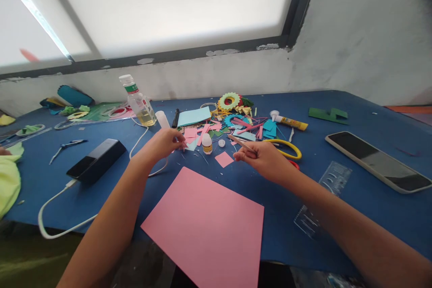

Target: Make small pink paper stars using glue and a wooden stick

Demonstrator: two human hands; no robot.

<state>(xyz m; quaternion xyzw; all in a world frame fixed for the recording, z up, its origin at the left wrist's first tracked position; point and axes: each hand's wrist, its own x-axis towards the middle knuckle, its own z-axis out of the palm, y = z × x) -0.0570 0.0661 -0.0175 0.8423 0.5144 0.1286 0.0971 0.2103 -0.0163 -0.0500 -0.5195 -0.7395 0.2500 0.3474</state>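
Observation:
My left hand is closed, its fingertips pinching a small pale paper scrap at the edge of a pile of cut paper pieces. My right hand is closed around a thin wooden stick that points up and left. Between the hands lie a small pink paper square and a small glue bottle. A large pink paper sheet lies on the blue table in front of me, overhanging the near edge.
Yellow-handled scissors, a glue stick, a phone and a clear ruler lie to the right. A black power bank with white cable, a compass and a plastic bottle sit left.

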